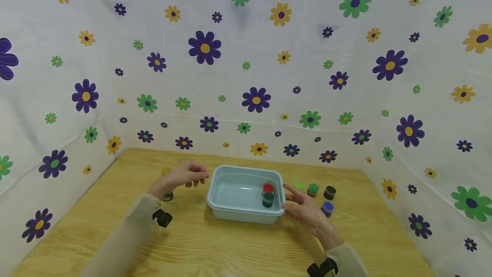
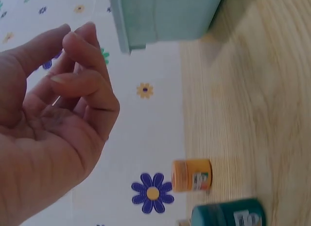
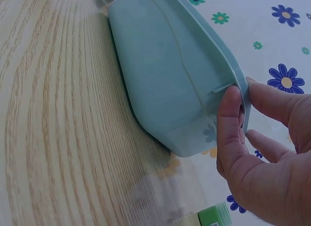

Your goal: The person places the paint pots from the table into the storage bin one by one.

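A pale blue plastic tub (image 1: 244, 216) sits on the wooden table. Inside it, toward its right end, are a red-lidded paint jar (image 1: 267, 189) and a dark green paint jar (image 1: 268, 200). My right hand (image 1: 305, 213) pinches the tub's right rim; the right wrist view shows fingers on both sides of the rim (image 3: 238, 73). To the left of the tub, apart from it, my left hand (image 1: 183, 175) hovers with loosely bent fingers. Nothing shows between its thumb and fingertips in the left wrist view.
Right of the tub stand a light green jar (image 1: 297, 186), a green jar (image 1: 313, 190), a black jar (image 1: 329, 192) and a blue jar (image 1: 327, 208). Near my left wrist are an orange-yellow jar (image 2: 192, 175) and a teal jar (image 2: 229, 214). Flowered cloth (image 1: 230, 80) surrounds the table.
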Demonstrator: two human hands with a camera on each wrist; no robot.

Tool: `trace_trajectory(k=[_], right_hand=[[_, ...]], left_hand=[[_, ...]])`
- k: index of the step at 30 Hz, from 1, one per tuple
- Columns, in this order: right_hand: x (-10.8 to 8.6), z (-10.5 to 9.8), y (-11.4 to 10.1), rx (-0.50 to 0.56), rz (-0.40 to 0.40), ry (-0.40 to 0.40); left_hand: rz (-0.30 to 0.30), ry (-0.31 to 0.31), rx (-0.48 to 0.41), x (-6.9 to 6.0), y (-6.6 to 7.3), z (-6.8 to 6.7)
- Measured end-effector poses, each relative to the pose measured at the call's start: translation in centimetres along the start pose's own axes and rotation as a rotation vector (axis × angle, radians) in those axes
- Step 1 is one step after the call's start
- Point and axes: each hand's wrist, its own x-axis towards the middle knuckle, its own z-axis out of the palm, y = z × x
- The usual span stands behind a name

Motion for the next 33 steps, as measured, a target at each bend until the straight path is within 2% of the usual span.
trace_trajectory(k=[3, 7, 16, 23, 33], right_hand=[[-0.1, -0.2, -0.2, -0.007, -0.002, -0.007], [-0.2, -0.3, 0.0, -0.008, -0.008, 0.0], [-0.1, -0.1, -0.1, -0.019, -0.01, -0.012], [-0.1, 0.0, -0.2, -0.004, -0.002, -0.008], [0.0, 0.0, -0.1, -0.004, 0.001, 0.0]], left_hand=[[-0.019, -0.006, 0.015, -0.3, -0.3, -1.0], [-0.048, -0.011, 0.079, -0.7, -0.9, -2.5], [-0.098, 0.018, 0.107, -2.6, -3.3, -5.0], [-0.094, 0.027, 0.133, -3.4, -4.3, -6.2], [-0.152, -0.029, 0.087, -4.5, -6.0, -7.2]])
